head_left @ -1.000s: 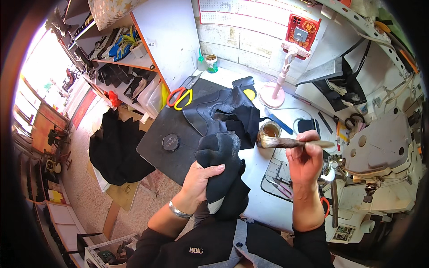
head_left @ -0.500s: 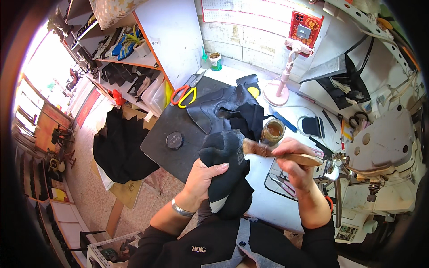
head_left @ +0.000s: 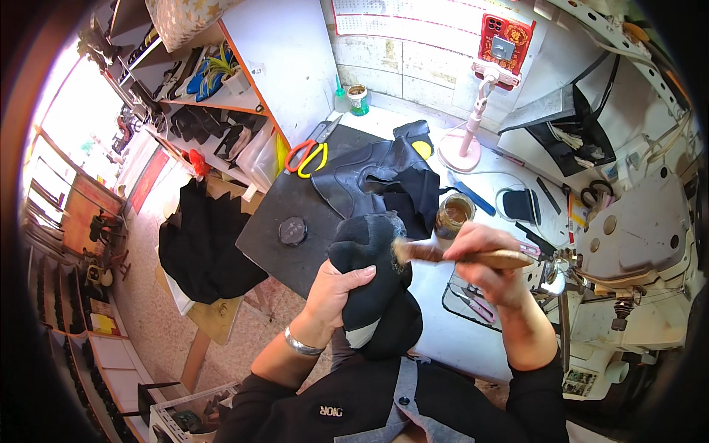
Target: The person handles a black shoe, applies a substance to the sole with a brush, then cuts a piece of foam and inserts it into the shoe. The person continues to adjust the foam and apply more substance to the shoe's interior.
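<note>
My left hand, thumb on top, grips a black fabric shoe upper with a rounded end and a pale patch low on it. A greyish, wet-looking band runs along its right edge. In my right hand is a wooden-handled brush, its bristles against that edge and slightly blurred. Just beyond the brush stands an open glass jar of brownish, glue-like liquid. Black leather pieces lie on a dark board, with a round black lid near them.
Scissors with red and yellow handles rest at the board's far edge. A pink phone stand rises behind the jar. On the right is a sewing machine. Black fabric is heaped to the left, below a shoe shelf.
The brush has moved slightly down along the upper's right edge, with my right hand following. My left hand keeps its grip on the upper. The whole view has shifted a little.
</note>
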A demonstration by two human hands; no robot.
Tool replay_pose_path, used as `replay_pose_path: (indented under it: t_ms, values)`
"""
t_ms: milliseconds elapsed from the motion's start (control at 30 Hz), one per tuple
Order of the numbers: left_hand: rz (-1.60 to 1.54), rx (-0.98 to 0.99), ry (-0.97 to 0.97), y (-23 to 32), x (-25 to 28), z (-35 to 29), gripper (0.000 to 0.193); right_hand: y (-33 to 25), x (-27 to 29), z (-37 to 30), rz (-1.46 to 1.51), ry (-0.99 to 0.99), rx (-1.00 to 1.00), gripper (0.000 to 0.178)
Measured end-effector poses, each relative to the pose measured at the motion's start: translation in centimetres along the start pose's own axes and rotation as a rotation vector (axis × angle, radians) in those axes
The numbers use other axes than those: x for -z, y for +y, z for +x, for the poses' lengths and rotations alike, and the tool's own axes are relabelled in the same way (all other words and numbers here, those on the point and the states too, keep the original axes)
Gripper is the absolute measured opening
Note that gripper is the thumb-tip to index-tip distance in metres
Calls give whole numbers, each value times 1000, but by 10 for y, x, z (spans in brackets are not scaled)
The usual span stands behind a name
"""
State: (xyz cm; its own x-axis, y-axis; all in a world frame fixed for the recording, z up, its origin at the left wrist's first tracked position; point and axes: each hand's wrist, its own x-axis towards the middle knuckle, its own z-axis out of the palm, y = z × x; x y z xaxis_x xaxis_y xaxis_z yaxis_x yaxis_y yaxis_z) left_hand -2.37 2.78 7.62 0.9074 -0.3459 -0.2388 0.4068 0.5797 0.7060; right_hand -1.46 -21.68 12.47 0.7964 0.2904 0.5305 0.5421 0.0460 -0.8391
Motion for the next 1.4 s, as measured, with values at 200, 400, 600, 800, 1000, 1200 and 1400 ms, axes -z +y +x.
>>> replay_pose_path:
  t_ms: [200,400,600,800,1000,1200,1400]
  values:
    - [-14,0,-22,2,-3,-5,39,3,-4,0,190,50,-62,19]
    - [-1,-3,-40,3,-3,-9,42,12,1,0,230,390,-89,22]
    - [3,19,-60,4,-4,-13,46,13,1,5,360,403,-279,21]
    - [81,7,-55,12,3,-13,55,8,-1,10,365,403,-256,21]
    - [51,-126,-237,46,53,36,62,21,8,-2,-108,791,139,24]
    - [-24,-129,-240,101,143,116,52,61,10,-40,-1011,454,366,29]
    - [527,-172,17,115,213,128,59,101,10,-58,-1255,402,182,38]
